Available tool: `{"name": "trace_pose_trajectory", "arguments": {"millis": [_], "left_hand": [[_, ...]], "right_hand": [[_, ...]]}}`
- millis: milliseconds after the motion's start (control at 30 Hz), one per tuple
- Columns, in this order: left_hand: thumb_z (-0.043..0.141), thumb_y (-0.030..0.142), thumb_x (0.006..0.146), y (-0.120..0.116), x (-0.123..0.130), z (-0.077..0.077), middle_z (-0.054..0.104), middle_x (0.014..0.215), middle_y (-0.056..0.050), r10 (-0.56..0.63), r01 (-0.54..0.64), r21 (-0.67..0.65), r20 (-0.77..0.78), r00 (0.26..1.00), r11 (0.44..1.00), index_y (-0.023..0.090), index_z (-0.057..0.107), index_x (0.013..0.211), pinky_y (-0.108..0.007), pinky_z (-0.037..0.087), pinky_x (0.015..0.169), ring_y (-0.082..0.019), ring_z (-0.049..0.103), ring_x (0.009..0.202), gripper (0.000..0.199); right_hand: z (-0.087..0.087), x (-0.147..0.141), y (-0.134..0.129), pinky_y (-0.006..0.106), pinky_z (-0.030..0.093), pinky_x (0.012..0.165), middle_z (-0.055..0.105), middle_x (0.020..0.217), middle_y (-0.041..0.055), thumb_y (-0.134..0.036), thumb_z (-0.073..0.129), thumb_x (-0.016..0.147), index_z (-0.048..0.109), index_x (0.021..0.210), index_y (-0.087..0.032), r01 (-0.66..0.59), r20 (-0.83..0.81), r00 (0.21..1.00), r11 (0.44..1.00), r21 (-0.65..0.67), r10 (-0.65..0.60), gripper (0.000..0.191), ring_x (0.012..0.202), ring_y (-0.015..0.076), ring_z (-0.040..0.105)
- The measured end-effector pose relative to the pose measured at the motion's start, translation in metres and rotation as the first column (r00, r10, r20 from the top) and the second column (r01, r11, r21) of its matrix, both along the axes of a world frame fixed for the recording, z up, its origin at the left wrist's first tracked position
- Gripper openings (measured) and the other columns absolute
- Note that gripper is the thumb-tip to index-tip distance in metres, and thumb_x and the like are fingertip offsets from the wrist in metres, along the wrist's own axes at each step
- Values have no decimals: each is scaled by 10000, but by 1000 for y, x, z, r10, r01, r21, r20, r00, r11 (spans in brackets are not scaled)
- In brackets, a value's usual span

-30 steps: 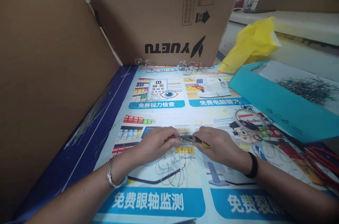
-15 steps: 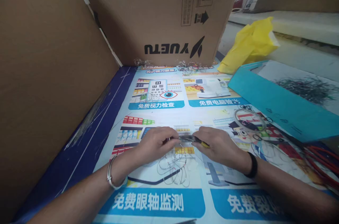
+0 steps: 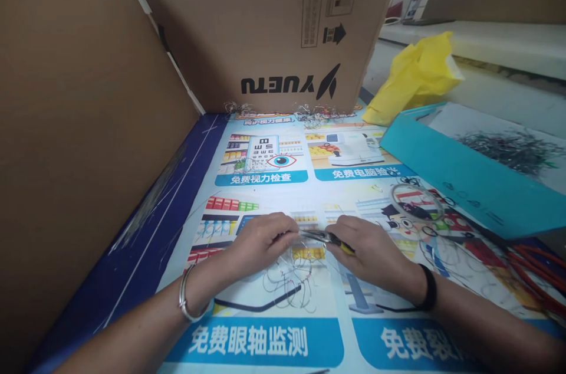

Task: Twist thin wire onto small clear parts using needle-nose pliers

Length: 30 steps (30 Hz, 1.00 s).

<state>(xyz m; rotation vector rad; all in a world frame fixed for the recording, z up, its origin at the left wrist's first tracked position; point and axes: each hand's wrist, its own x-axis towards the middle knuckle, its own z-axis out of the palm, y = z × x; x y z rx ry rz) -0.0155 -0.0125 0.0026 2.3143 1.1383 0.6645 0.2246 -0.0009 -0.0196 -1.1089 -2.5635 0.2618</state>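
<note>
several thin straight wires (image 3: pixel 148 203) lie along the left edge of the counter (image 3: pixel 318 196). the left hand (image 3: pixel 265 238) is clenched, its fingertips pinched together just beside the tip of the pliers (image 3: pixel 319 236); i cannot tell what is between them. curled wires (image 3: pixel 294 282) are below this tip, toward the front edge. the right hand (image 3: pixel 367 250) is grasping the handle of the pliers. farther right are a clear ring (image 3: pixel 391 200) and, near the right edge, a turquoise box (image 3: pixel 460 176) with dark wires (image 3: pixel 508 150).

wires (image 3: pixel 289 279) on the poster (image 3: pixel 265 341)
</note>
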Motion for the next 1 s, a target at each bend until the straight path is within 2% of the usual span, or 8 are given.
{"name": "trace_pose_trajectory", "arguments": {"millis": [233,367,500,700,867,1000], "left_hand": [[453,245,909,-1,0,0,641,789,-4,43,-43,-2,-56,997,999,186,579,844,-217,418,644,-123,581,720,153],[434,255,919,0,0,0,646,803,-1,52,-54,-22,-95,994,998,194,576,865,-218,411,644,-128,580,726,163],[431,270,923,1,1,-2,640,789,8,54,-57,-20,-121,991,998,196,567,849,-212,398,636,-125,572,719,172],[427,278,926,0,3,-4,635,786,15,57,-59,-5,-147,987,998,201,558,857,-221,387,645,-130,556,719,167],[423,287,927,-1,4,-3,632,773,14,60,-60,8,-164,985,998,197,555,848,-233,379,632,-135,542,693,178],[427,282,926,-1,4,-3,625,772,12,59,-61,-11,-144,988,998,196,555,845,-235,387,641,-134,542,703,174]], "right_hand": [[-6,7,-6,272,423,659,598,835,66,-250,474,870,589,943,-161,91,-88,992,996,14,-89,163,764,176,544],[-6,10,-9,278,407,658,595,829,72,-206,477,855,593,941,-152,48,-145,989,989,143,-27,154,768,180,530],[-2,7,-8,302,368,669,581,773,61,-148,496,817,620,900,-157,-33,-18,999,947,321,41,150,749,190,504],[6,0,-9,330,288,633,541,725,39,-139,516,811,619,901,-168,-62,221,974,891,450,-43,141,689,190,446],[13,-5,-16,341,248,613,513,725,40,-142,483,846,602,917,-161,-86,302,948,839,537,-96,140,673,187,413],[16,-6,-20,340,240,612,502,723,40,-141,477,852,594,917,-159,-79,307,944,824,561,-118,136,674,185,406]]}}
